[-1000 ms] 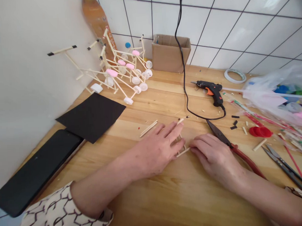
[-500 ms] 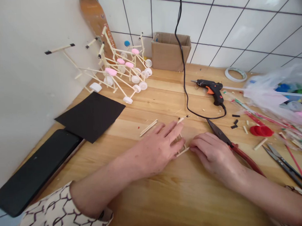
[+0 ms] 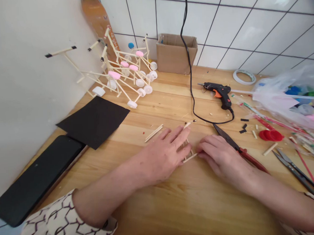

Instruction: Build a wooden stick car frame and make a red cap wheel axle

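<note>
A small frame of thin wooden sticks [image 3: 190, 158] lies on the wooden table in front of me. Over its left side is my left hand [image 3: 165, 154], fingers spread, with thumb and fingertips resting on the sticks and hiding part of them. The fingers of my right hand [image 3: 218, 156] are pinched together at the frame's near right corner, round the end of a stick. Two loose sticks [image 3: 154, 133] lie side by side just beyond my left hand. Pliers with red handles [image 3: 243, 151] rest right beside my right hand.
Stick models with bottle-cap wheels [image 3: 114, 75], a black sheet [image 3: 94, 122] and a phone [image 3: 36, 180] are at the left. A cardboard box [image 3: 177, 55] and glue gun [image 3: 218, 91] stand behind. Scissors [image 3: 298, 171], tape [image 3: 244, 77] and a plastic bag [image 3: 279, 93] lie right.
The view has shifted very slightly. Both hands stay in nearly the same place on the stick frame.
</note>
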Action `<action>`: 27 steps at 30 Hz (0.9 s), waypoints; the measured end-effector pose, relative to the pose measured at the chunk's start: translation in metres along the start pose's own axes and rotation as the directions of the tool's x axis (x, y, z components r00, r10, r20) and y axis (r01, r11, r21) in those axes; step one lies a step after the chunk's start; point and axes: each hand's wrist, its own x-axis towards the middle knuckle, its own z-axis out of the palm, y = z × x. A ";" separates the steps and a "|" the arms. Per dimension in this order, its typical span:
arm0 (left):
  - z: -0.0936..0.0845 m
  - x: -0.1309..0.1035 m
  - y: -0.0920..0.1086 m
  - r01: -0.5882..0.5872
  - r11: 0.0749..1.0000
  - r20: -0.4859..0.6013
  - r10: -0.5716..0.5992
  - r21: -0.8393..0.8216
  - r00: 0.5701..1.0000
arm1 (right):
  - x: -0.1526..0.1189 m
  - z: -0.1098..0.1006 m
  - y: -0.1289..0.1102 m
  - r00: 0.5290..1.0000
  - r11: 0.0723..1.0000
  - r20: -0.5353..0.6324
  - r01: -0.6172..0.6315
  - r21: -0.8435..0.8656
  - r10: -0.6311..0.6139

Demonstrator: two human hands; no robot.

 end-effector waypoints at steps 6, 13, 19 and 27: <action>-0.001 0.001 0.000 -0.002 1.000 0.015 0.002 0.001 1.000 | 0.003 -0.002 0.003 0.999 0.999 0.038 0.006 0.039 -0.007; -0.001 0.001 0.001 0.005 1.000 0.014 -0.005 -0.006 1.000 | 0.003 -0.003 0.002 0.997 0.997 0.055 0.049 -0.051 -0.046; 0.000 0.001 0.001 0.003 1.000 0.011 -0.003 -0.003 1.000 | 0.002 -0.004 0.003 0.993 0.981 0.052 0.111 -0.158 -0.104; -0.001 0.001 0.001 -0.001 1.000 0.013 0.001 0.025 1.000 | 0.001 -0.003 0.004 0.989 0.974 0.021 0.147 -0.172 -0.145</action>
